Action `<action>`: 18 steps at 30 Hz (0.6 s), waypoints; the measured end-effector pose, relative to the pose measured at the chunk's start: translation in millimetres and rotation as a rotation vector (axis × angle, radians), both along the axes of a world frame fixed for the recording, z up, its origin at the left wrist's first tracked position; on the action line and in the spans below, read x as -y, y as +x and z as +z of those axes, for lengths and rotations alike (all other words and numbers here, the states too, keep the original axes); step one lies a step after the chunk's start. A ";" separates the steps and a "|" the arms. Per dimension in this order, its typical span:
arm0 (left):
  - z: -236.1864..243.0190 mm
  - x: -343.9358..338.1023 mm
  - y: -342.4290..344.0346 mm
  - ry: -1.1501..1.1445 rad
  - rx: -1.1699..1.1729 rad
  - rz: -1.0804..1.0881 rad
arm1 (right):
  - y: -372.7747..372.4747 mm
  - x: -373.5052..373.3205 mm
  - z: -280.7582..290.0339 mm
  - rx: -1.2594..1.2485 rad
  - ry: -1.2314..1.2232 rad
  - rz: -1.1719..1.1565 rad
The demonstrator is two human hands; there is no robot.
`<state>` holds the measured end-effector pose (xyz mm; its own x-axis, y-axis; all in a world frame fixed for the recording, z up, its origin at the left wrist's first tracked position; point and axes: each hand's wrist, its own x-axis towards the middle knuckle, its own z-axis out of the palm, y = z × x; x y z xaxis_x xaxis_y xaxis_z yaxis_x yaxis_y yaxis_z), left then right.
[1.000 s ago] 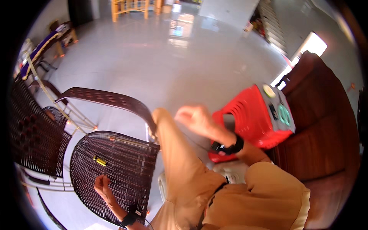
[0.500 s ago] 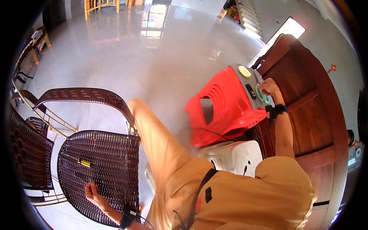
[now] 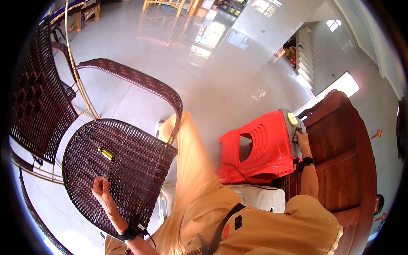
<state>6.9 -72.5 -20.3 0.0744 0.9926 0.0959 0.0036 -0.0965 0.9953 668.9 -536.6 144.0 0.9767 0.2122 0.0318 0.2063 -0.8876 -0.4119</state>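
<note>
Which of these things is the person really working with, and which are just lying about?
In use:
- left hand pinching a thin strand
- woven chair seat under it
- right hand on a small dark device
- red stool beside it

Lying about:
- yellow-handled tool on the seat
- wooden furniture
- second woven chair

Yellow tool (image 3: 106, 153) on woven chair seat (image 3: 136, 170)

A: Where does the light enter?
B: Daylight comes through a bright doorway (image 3: 340, 85); it glares white and reflects on the glossy floor (image 3: 204, 63).
A: Sharpness?
B: The centre is crisp; straight lines bend toward the black circular rim, and shadows are soft.
</note>
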 end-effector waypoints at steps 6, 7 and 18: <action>2.2 7.0 -10.1 -0.031 -0.059 0.054 | -139.6 -201.0 71.7 -0.411 0.938 0.395; 5.0 6.2 3.0 -0.075 0.006 0.044 | -167.1 -227.3 75.7 -0.510 0.896 0.504; 8.4 11.2 -0.9 -0.149 0.030 0.157 | -417.0 -449.8 -48.8 -1.308 0.063 1.235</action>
<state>6.0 -83.7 -11.8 -0.0826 0.9952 -0.0528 -0.0228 0.0511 0.9984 251.9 -86.8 95.2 -0.3322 0.7908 -0.5140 0.2154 -0.4670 -0.8576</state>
